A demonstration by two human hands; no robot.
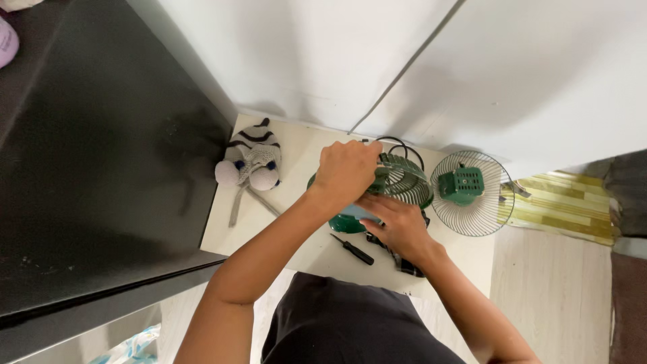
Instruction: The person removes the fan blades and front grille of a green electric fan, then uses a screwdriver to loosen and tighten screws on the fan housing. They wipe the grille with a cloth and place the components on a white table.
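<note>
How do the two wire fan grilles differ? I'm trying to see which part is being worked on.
The grille under the hands is dark green, tilted and held by the left hand and right hand. The grille at the right is pale silver-grey, lies flat and untouched, and has a green boxy piece at its centre. Both are round wire guards on the cream surface.

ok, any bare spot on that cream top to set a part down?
Free: the strip of cream top between the knitted toy and the fan, and the near-left corner beside the screwdriver. Crowded: the middle and right, with both hands, left hand, right hand, and the loose grille.
</note>
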